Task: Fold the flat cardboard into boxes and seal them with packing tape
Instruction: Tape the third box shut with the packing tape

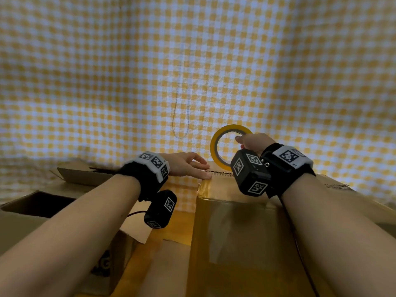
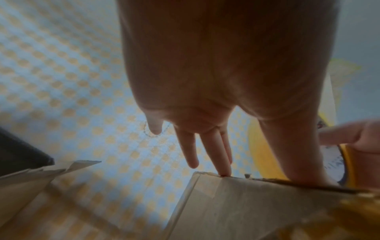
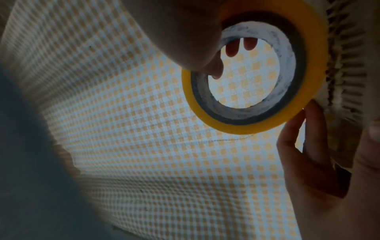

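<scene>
Head view: the tape roll [image 1: 227, 146] is being held upright by the right hand [image 1: 254, 142], fingers curled round its rim at 3 o'clock, presumably so tape feeds along the seam. The box [image 1: 246, 232] is being steadied at its far edge, at 9 o'clock of the roll, by the left hand [image 1: 186, 166], fingers extended.

Left wrist view: straight fingertips [image 2: 224, 172] are being pressed on the box edge, likely anchoring the tape end.

Right wrist view: the roll is being gripped through its core by fingers [image 3: 232, 48].
</scene>
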